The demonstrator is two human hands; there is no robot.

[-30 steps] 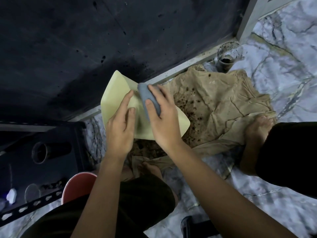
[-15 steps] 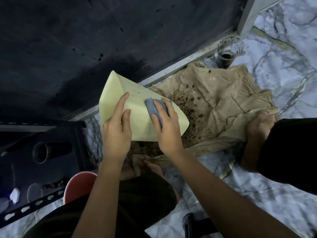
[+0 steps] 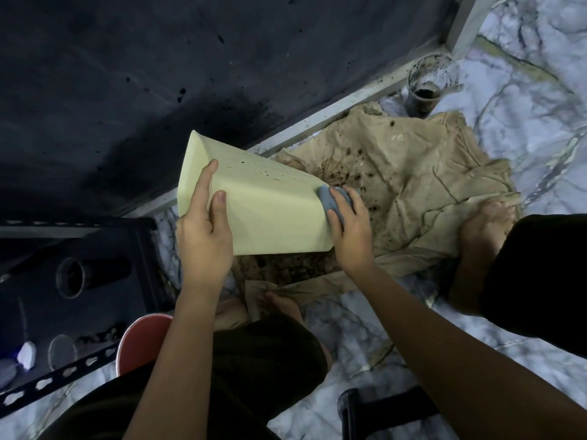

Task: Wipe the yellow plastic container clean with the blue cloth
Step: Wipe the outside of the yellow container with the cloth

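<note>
While the left hand (image 3: 203,236) grips the pale yellow plastic container (image 3: 270,214) at its near-left side, index finger stretched along the wall and thumb laid on the upper face, the container is held tilted above the floor, its wide end toward the dark wall. The right hand (image 3: 349,230) holds the small folded blue cloth (image 3: 330,201), fingers curled over it, and presses it against the container's right edge. Small dark specks dot the container's upper face near its far edge. Beneath lies a crumpled tan cloth (image 3: 413,185) spattered with dark brown spots, spread on the white marble-patterned floor (image 3: 524,100). A clear plastic cup (image 3: 427,87) with dark residue stands beyond the tan cloth, beside the grey frame. A bare foot (image 3: 486,223) rests on the tan cloth's right edge.
</note>
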